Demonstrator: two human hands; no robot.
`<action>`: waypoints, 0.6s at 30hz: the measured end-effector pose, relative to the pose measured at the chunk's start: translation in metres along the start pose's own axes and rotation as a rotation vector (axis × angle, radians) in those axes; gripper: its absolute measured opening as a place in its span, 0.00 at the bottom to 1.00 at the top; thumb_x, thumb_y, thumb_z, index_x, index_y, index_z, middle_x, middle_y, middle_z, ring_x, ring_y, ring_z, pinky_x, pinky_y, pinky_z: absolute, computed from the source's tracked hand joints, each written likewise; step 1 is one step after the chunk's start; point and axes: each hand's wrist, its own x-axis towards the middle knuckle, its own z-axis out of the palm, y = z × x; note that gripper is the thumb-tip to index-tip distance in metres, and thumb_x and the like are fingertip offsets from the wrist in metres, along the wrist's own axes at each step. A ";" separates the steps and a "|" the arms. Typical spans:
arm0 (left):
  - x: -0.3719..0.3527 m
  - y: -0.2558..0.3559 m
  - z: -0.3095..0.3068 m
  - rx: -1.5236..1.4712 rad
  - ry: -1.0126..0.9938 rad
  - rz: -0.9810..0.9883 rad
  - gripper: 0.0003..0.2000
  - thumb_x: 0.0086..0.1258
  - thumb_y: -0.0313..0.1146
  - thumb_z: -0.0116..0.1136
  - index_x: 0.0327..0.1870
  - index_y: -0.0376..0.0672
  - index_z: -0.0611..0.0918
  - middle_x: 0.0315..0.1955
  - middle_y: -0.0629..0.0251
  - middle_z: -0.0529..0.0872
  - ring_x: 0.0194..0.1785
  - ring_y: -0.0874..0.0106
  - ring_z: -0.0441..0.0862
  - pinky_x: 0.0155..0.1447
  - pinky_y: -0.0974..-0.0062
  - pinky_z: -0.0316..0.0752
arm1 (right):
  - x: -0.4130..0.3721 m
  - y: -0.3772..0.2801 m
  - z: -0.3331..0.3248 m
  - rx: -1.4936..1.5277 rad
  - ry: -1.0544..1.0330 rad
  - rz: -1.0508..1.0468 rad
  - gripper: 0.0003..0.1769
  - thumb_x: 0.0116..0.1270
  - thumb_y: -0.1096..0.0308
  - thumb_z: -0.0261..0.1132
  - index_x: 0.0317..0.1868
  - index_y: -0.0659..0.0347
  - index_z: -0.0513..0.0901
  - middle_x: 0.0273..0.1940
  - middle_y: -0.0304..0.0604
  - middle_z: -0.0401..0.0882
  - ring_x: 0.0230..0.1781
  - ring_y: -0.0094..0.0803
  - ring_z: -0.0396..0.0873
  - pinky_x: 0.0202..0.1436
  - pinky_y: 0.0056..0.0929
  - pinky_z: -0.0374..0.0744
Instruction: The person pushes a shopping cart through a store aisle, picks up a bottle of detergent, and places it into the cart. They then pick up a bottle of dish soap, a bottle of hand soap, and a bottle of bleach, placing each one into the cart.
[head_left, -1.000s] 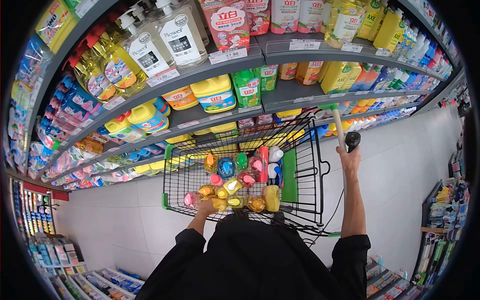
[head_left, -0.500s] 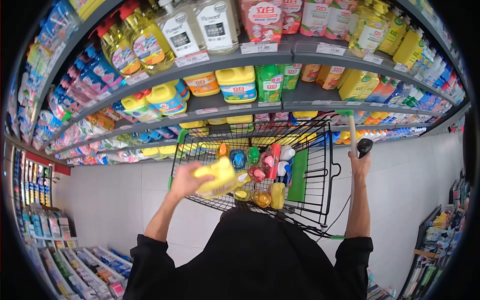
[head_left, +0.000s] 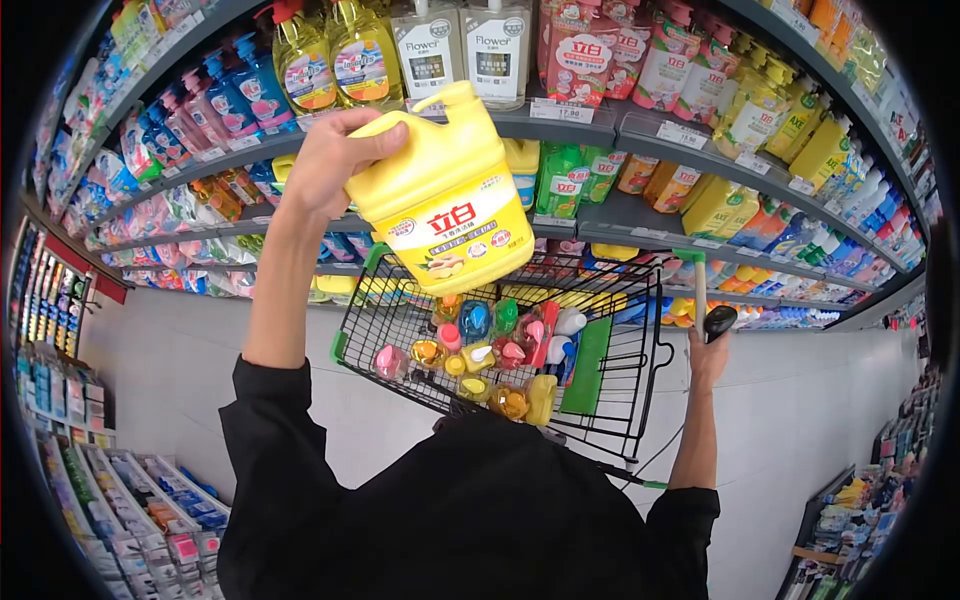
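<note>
My left hand (head_left: 345, 160) is closed around the handle of a large yellow jug of dish soap (head_left: 450, 225). The jug hangs slightly tilted in front of the shelves, above the far side of a black wire shopping cart (head_left: 400, 395), its red-lettered label facing me. Part of the cart and lower shelf is hidden behind it. My right hand (head_left: 708, 355) grips the cart's push handle (head_left: 700, 285), close beside a black rounded object (head_left: 720, 321). In the cart stand several pump bottles, among them a blue one (head_left: 476, 320) and a pink-topped one (head_left: 390, 362).
Curved shelves (head_left: 640, 130) packed with detergent bottles span the far side. A green panel (head_left: 587, 365) sits in the cart near its handle. Further racks of goods (head_left: 140, 520) stand at the lower left, and more shelving (head_left: 850, 520) at the lower right.
My left hand has lifted the yellow jug from low over the cart up toward the shelves, turning its label to me. Bottles at the cart's left now show. My right hand stays on the handle.
</note>
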 end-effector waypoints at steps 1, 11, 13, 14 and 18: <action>0.001 0.006 0.002 0.018 -0.023 -0.044 0.12 0.61 0.32 0.73 0.38 0.33 0.84 0.34 0.61 0.87 0.34 0.74 0.85 0.40 0.76 0.81 | -0.001 0.000 0.000 -0.014 0.004 0.007 0.37 0.52 0.54 0.78 0.55 0.64 0.72 0.44 0.62 0.84 0.47 0.61 0.82 0.50 0.50 0.79; 0.023 -0.003 -0.006 0.519 -0.097 -0.066 0.14 0.55 0.36 0.77 0.32 0.36 0.86 0.29 0.61 0.87 0.34 0.73 0.84 0.42 0.72 0.77 | 0.002 0.005 0.004 0.037 -0.006 -0.008 0.38 0.52 0.50 0.78 0.54 0.67 0.74 0.45 0.62 0.83 0.49 0.60 0.81 0.52 0.49 0.77; 0.033 -0.013 -0.010 0.871 -0.046 0.006 0.18 0.53 0.40 0.78 0.33 0.34 0.86 0.29 0.57 0.87 0.34 0.69 0.84 0.44 0.70 0.77 | 0.000 0.003 0.002 0.002 0.006 0.000 0.39 0.52 0.49 0.77 0.56 0.67 0.74 0.46 0.61 0.84 0.49 0.60 0.81 0.52 0.49 0.77; 0.037 -0.017 -0.015 1.004 -0.072 0.029 0.22 0.50 0.44 0.79 0.36 0.33 0.85 0.32 0.50 0.87 0.37 0.60 0.86 0.47 0.66 0.78 | 0.001 0.006 0.004 -0.015 -0.003 0.006 0.40 0.52 0.49 0.77 0.58 0.66 0.73 0.46 0.60 0.84 0.49 0.60 0.81 0.52 0.49 0.78; 0.047 -0.043 -0.034 1.471 -0.267 0.208 0.28 0.47 0.44 0.79 0.42 0.31 0.82 0.37 0.43 0.86 0.45 0.47 0.84 0.50 0.59 0.77 | 0.003 0.009 0.008 -0.004 0.016 0.019 0.41 0.52 0.49 0.77 0.59 0.65 0.73 0.48 0.59 0.84 0.48 0.59 0.82 0.51 0.48 0.78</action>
